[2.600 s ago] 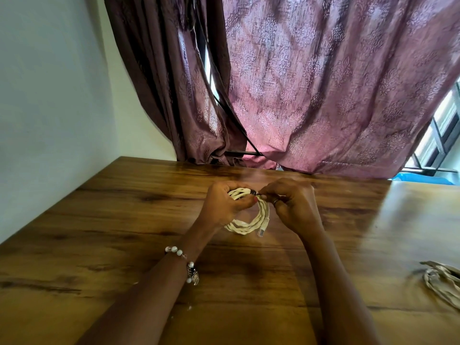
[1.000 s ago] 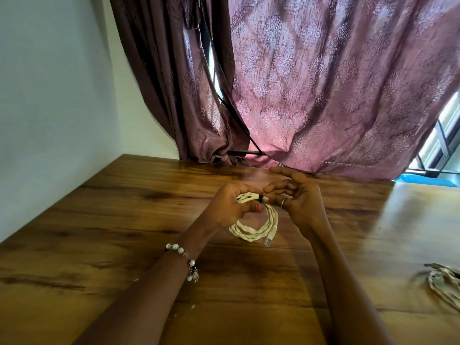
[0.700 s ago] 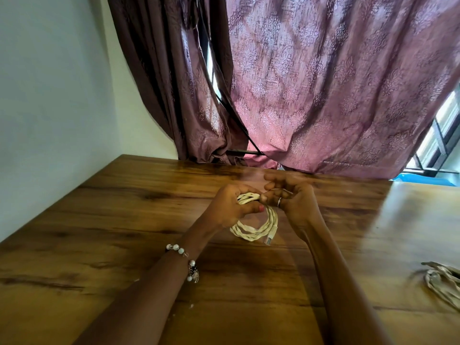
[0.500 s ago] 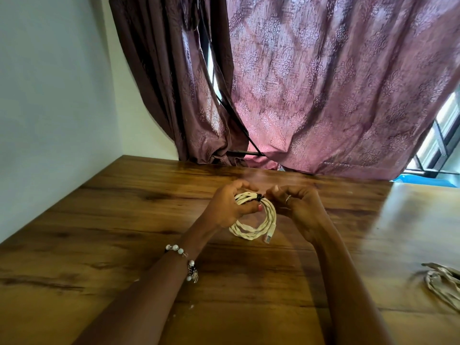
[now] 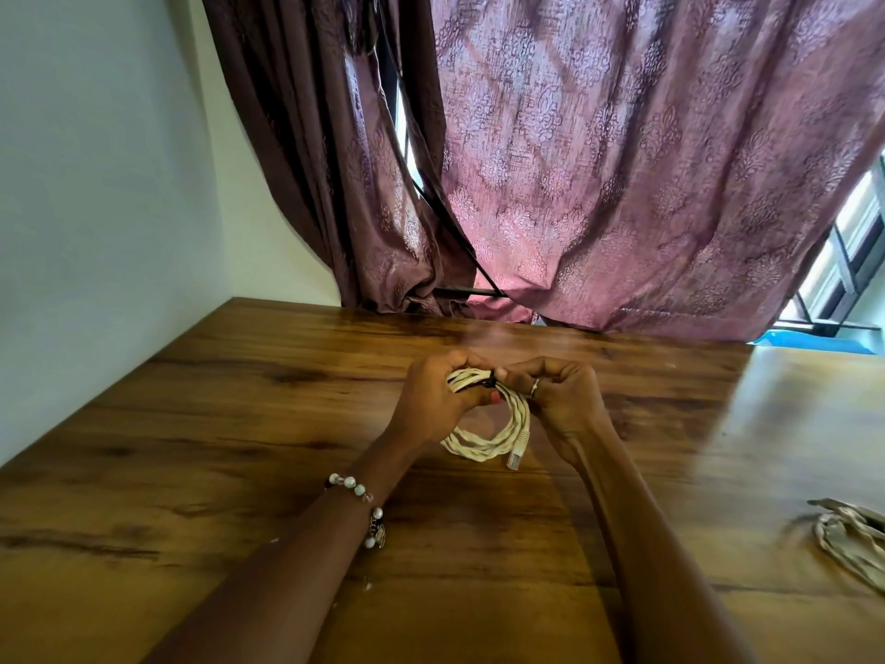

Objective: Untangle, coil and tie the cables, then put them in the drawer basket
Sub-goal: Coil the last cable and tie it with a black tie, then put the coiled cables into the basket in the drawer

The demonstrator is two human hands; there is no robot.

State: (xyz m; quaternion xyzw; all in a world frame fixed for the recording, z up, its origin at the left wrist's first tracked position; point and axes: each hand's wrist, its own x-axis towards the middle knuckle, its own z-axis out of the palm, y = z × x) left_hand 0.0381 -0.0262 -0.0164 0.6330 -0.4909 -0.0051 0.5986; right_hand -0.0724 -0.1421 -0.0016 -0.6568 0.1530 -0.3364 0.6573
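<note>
The upper part of the white cable coil (image 5: 498,431) is hidden inside the left hand (image 5: 433,400) and behind the right hand (image 5: 562,397). The small dark tie (image 5: 489,379) pinched between the fingertips is too small to make out. At the table's (image 5: 215,424) right edge, a second bundle of cables (image 5: 850,543) is cut off by the frame. Both forearms run out of view at the bottom.

A: Where is the coiled cable (image 5: 493,433) sitting?

B: It is hanging over the table (image 5: 239,424), mid-table, between the left hand (image 5: 433,400) and the right hand (image 5: 565,400), with its plug (image 5: 516,456) dangling at the near side.

A: Anything else?

B: A second cable bundle (image 5: 852,543) is lying on the table, far right. A curtain (image 5: 598,160) is hanging behind the table.
</note>
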